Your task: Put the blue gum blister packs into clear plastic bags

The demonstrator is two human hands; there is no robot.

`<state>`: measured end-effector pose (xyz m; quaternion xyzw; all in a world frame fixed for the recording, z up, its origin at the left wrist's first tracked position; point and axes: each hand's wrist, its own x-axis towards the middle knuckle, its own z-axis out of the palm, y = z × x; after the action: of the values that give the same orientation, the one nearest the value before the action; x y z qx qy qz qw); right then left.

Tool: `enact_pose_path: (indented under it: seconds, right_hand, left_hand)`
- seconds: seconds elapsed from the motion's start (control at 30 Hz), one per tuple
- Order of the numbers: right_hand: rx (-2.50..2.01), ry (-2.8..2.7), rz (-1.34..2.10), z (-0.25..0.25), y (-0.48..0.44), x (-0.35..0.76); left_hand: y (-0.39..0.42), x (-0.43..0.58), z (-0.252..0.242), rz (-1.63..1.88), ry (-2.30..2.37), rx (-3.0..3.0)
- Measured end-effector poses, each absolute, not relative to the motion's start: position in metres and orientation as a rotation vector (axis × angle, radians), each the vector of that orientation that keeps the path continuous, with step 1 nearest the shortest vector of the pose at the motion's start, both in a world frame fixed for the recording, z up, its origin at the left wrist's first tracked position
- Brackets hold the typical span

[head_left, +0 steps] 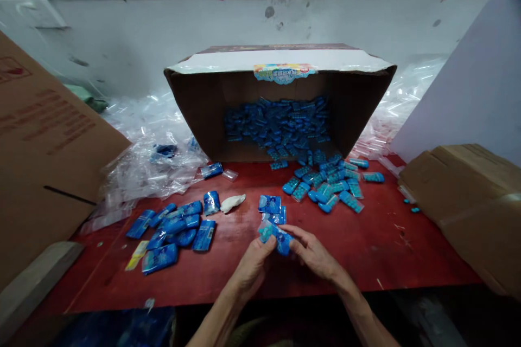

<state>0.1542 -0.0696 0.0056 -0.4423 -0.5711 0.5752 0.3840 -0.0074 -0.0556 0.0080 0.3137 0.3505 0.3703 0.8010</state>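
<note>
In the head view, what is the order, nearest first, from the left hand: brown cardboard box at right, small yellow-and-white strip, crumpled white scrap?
From the left hand:
1. Crumpled white scrap: beyond it, slightly left.
2. Small yellow-and-white strip: farther left.
3. Brown cardboard box: at the right side.

The person's left hand (253, 260) and right hand (312, 254) are both bare, with slender fingers and rounded thumbs. Each narrows at the wrist into a lean left forearm (222, 306) and right forearm (358, 303), uncovered down to the lower edge of the view and widening gently toward the elbow. Between them, low down, shows a dim patch of dark olive (252, 331) (probably clothing, though the shadow there is too deep to tell its cut or fabric).
</note>
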Motion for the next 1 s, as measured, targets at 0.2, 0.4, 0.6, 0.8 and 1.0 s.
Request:
enact_pose_path:
  seconds: [0.2, 0.4, 0.6, 0.8, 1.0]
  right_hand:
    - [-1.299, -1.612, 1.255, 0.022, -0.052, 0.158]
    - [-1.220, -1.452, 1.412, 0.015, -0.047, 0.144]
    - [-1.337, -1.402, 1.294, 0.011, -0.053, 0.138]
    - [-1.223, -1.333, 1.336, 0.002, -0.051, 0.141]
    - [-1.080, -1.181, 1.539, -0.002, -0.057, 0.139]
  left_hand:
    - [-0.054, -0.016, 0.006, 0.514, 0.815, 0.997]
    - [-0.058, -0.009, -0.002, 0.643, 0.825, 0.928]
    - [-0.061, -0.004, -0.016, 0.783, 0.873, 0.781]
    - [-0.059, -0.004, -0.008, 0.819, 0.914, 0.775]
    - [-0.059, -0.006, -0.005, 0.828, 0.900, 0.694]
